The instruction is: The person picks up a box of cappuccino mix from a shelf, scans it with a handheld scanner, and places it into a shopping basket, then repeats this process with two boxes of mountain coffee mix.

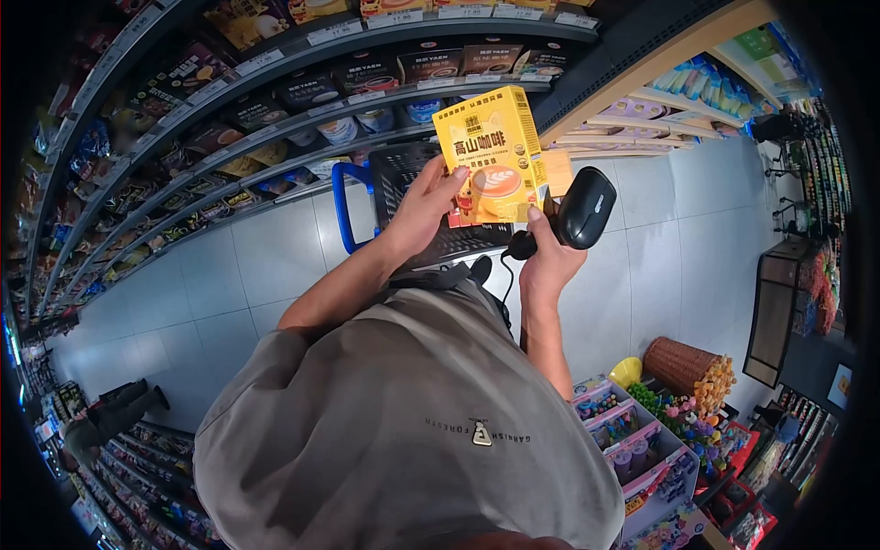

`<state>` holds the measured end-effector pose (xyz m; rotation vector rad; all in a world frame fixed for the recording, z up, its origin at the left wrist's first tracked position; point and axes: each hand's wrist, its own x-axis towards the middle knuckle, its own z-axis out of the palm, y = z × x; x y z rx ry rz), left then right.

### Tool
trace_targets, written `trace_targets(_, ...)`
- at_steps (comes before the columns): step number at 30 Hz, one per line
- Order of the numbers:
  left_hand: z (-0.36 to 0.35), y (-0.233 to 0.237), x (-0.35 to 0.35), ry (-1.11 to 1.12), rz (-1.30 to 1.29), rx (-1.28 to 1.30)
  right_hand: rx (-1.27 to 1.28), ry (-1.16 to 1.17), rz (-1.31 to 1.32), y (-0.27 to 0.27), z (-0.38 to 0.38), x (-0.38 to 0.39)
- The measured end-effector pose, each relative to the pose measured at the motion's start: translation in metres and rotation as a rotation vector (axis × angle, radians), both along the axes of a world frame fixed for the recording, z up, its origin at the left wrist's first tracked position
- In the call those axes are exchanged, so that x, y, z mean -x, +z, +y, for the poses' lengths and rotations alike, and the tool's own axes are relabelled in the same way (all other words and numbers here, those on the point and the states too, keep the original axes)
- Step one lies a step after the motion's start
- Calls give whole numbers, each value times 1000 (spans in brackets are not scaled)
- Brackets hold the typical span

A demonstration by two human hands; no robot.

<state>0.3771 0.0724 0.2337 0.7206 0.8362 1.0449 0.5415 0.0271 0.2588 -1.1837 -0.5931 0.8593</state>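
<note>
A yellow coffee box [486, 151] with a latte cup printed on its front is held upright above the cart. My left hand [423, 209] is closed on its left edge, thumb across the front. In my right hand [553, 257] is a black handheld barcode scanner [588, 209], its head tilted up and to the right of the box. The right thumb reaches the box's lower right corner. From the scanner a thin black cord [507, 280] hangs down towards my body. Behind the box, a black basket cart [390, 174] with a blue handle [341, 206] is partly hidden.
Shelves [302, 115] of boxed and bagged goods curve along the front and left. Another shelf unit [632, 124] stands at the right front. Bins of small goods [632, 431] and a wicker basket [674, 362] are near my right side. A person [115, 412] is far left.
</note>
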Motion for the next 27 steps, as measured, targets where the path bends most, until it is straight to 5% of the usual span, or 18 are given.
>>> trace_targets(3, -2, 8, -6, -33, -12, 2, 62, 25, -287, 0, -6, 9)
trace_targets(14, 1, -3, -10, -20, -28, -138, 140, 74, -317, -9, -15, 19)
trace_targets(27, 18, -13, -17, 192, -285, -75, -139, 158, -662, -17, -24, 38)
